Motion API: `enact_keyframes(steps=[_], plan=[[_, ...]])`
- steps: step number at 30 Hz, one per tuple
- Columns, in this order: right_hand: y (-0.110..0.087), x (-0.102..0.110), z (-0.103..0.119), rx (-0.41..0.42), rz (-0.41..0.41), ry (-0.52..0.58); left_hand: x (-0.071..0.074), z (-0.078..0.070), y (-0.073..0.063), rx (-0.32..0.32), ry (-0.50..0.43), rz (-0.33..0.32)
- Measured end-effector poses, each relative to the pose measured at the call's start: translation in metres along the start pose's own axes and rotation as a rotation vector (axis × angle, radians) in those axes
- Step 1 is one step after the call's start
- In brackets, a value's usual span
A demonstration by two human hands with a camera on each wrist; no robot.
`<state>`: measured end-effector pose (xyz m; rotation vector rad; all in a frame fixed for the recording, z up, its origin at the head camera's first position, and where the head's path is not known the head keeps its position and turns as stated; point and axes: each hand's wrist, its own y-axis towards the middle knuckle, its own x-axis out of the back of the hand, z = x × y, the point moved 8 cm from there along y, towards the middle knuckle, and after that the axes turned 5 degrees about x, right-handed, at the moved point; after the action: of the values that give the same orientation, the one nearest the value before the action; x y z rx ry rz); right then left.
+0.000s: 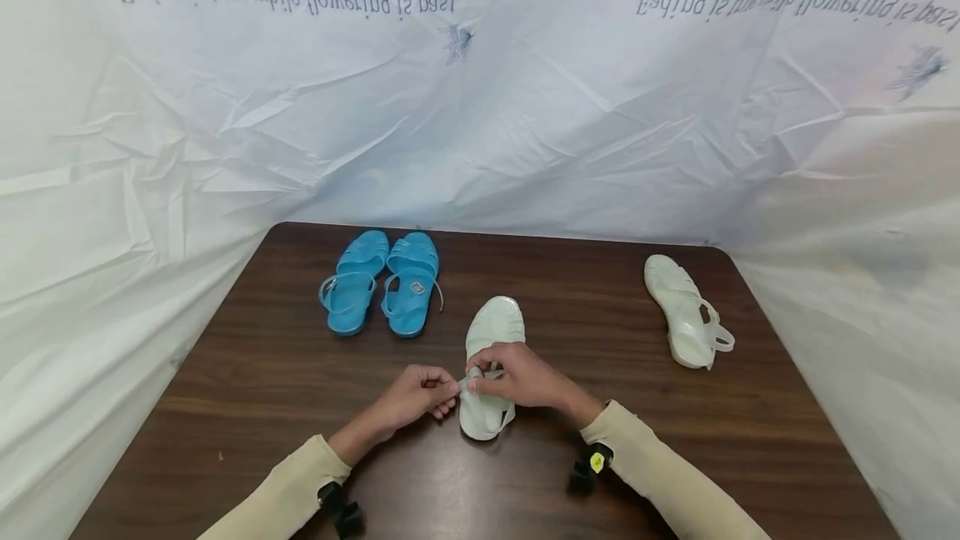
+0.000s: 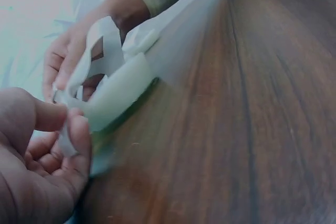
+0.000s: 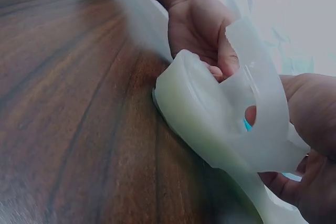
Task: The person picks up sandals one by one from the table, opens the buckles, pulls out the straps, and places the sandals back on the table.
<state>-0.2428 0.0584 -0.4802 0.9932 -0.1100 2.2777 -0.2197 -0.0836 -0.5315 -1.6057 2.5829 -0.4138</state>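
Note:
A white jelly sandal (image 1: 495,323) lies on the table between the hands, toe pointing away. My left hand (image 1: 416,394) is at its left side and pinches the end of the ankle strap (image 2: 66,142) between thumb and fingers. Reaching over from the right, my right hand (image 1: 525,377) pinches the strap close to the left hand's fingertips. In the right wrist view, the broad strap (image 3: 269,103) arches above the heel part (image 3: 184,98). What looks like a small buckle sits by the right fingertips, mostly hidden by the fingers.
A pair of blue sandals, one left (image 1: 351,298) and one right (image 1: 410,298), stands at the table's back left. Another white sandal (image 1: 686,323) lies at the back right. White sheeting (image 1: 480,123) surrounds the dark wooden table (image 1: 300,407).

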Motion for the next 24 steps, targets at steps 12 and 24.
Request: enact_keyframes(steps=[12,24], plan=[[0.0013,-0.0030,-0.0060,-0.021,-0.015,0.019,0.0024,0.0013,0.0036,0.012,-0.014,0.021],[-0.0028,-0.0024,-0.0093,-0.026,-0.057,0.040,0.0067,0.0039,0.0067,-0.003,-0.038,0.017]])
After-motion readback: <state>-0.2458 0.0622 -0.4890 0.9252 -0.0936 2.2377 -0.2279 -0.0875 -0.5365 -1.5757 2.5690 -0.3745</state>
